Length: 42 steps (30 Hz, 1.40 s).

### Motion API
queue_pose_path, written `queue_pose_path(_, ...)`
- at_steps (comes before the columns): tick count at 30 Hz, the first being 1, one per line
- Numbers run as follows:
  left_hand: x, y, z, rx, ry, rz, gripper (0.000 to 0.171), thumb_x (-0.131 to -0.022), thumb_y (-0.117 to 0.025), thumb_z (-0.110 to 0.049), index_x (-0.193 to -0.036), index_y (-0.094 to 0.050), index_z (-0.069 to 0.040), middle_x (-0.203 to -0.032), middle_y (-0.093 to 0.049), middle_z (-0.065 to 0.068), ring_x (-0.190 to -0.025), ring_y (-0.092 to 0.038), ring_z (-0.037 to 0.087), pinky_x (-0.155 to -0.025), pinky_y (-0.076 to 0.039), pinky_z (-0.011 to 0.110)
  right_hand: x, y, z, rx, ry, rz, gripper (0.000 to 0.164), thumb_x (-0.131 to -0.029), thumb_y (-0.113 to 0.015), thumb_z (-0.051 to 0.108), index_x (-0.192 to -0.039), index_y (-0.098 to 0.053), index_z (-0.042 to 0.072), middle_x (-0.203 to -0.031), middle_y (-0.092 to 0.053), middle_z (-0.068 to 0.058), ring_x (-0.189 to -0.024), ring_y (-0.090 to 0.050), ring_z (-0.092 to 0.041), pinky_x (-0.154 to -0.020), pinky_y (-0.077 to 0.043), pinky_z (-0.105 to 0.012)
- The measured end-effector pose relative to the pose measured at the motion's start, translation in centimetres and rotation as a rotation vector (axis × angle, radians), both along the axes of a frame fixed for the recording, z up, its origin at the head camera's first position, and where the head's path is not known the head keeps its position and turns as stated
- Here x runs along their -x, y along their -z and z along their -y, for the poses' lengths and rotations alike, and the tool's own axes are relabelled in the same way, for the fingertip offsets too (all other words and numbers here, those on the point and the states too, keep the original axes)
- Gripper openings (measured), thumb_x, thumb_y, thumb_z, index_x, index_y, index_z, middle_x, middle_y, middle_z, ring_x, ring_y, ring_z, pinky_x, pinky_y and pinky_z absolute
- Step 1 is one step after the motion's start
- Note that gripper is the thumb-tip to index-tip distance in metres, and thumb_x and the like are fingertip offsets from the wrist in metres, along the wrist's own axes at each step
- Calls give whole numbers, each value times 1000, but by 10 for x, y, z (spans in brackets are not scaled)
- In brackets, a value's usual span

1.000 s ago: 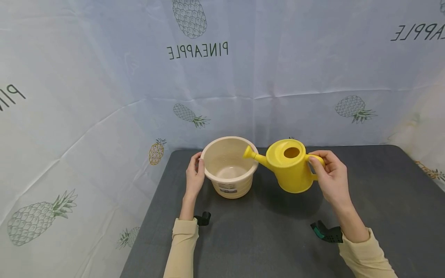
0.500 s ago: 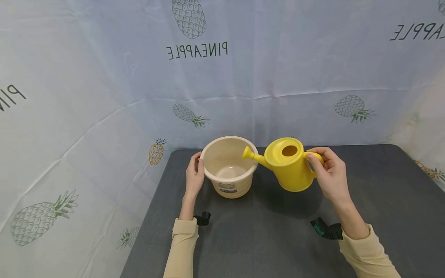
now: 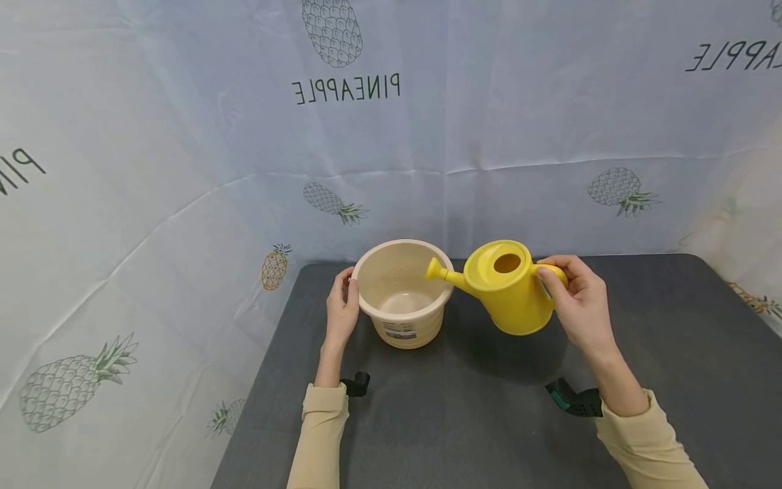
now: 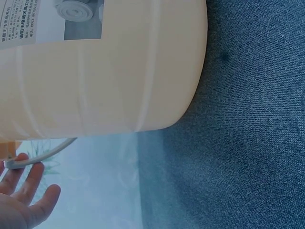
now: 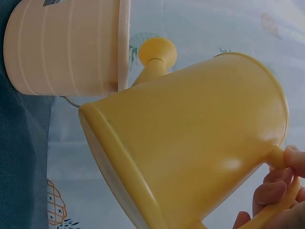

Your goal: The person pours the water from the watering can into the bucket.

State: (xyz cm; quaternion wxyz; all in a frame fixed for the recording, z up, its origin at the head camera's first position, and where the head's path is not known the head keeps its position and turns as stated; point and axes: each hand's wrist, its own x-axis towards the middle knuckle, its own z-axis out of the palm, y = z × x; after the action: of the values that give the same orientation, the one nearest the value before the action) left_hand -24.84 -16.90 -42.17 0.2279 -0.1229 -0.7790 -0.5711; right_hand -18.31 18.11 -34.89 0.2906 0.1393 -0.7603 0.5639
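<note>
A beige plastic bucket stands upright on the dark table, with a printed label on its near side. At its left rim my left hand rests with relaxed fingers; in the left wrist view the fingers touch the thin grey bail handle. My right hand grips the handle of a yellow watering can, lifted above the table. The can tips left, and its rose overlaps the bucket's right rim from above. No water shows at the rose.
The dark table runs back to a pale curtain printed with pineapples, close behind the bucket and can. Black wrist mounts sit on both forearms, by the rolled sleeves.
The right hand has raised the watering can slightly and drawn it a little left, tipping it a touch more. The left hand and the bucket have stayed in place.
</note>
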Motion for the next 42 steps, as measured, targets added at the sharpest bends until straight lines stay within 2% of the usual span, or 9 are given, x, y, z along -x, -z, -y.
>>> queue_pose_path(2, -5, -7, -2, 6, 1, 7, 33, -98, -41, -3, -128, -45, 11, -120, -51, 28, -106, -50, 41, -81, -42, 46, 0, 0, 0, -7, 3, 0, 17, -90, -56, 1, -102, -56, -12, -86, -59, -8, -67, -50, -16, -62, -45, -14)
queue_pose_path(4, -7, -9, -3, 10, -1, 15, 33, -98, -41, -3, -128, -45, 11, -121, -51, 28, -107, -50, 39, -82, -42, 47, 0, -1, 0, -15, 4, -3, 17, -90, -57, 0, -102, -57, -12, -87, -60, -7, -67, -50, -15, -62, -45, -14)
queue_pose_path(13, -9, -12, -3, 1, -6, 27, 34, -98, -41, -3, -128, -45, 11, -122, -50, 29, -109, -49, 39, -86, -41, 51, 2, -5, 1, -29, -5, -22, 15, -89, -57, -5, -102, -57, -12, -89, -60, 8, -70, -54, -11, -64, -46, -13)
queue_pose_path(42, -8, -12, -4, 1, -13, 35, 33, -98, -42, -4, -127, -45, 12, -119, -51, 31, -105, -50, 38, -85, -40, 50, 3, -10, 0, -37, -7, -36, 15, -88, -57, -6, -102, -57, -13, -89, -60, 10, -69, -54, -10, -63, -45, -12)
